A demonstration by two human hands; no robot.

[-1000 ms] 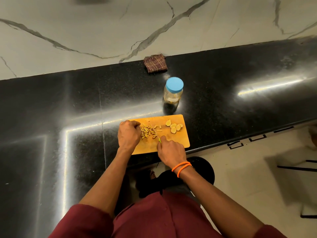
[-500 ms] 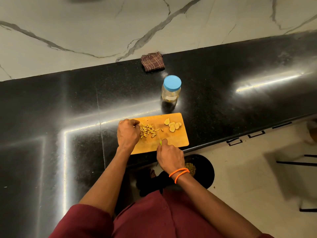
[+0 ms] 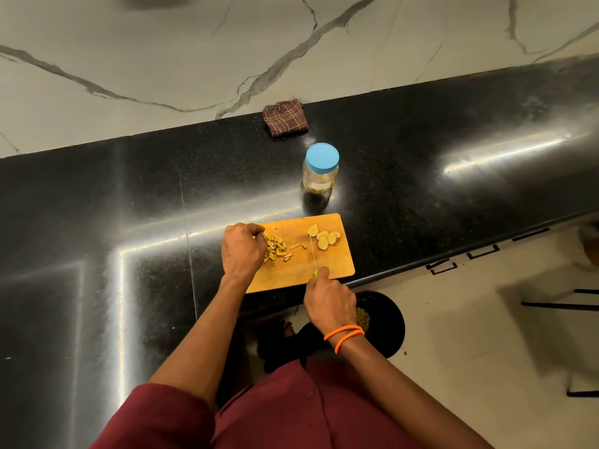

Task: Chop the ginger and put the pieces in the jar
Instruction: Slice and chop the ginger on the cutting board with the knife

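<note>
Ginger slices [image 3: 325, 238] lie uncut on the far right of the board [image 3: 337, 267]; we judge chopping mid-way, the right hand [image 3: 329, 298] gripping the knife [image 3: 313, 252], the left hand [image 3: 241, 249] curled on chopped strips [image 3: 275, 249], slices next.

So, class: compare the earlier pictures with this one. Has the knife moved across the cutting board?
Yes. Measured against the cutting board, the knife has shifted right, away from the chopped pile and up against the ginger slices.
</note>
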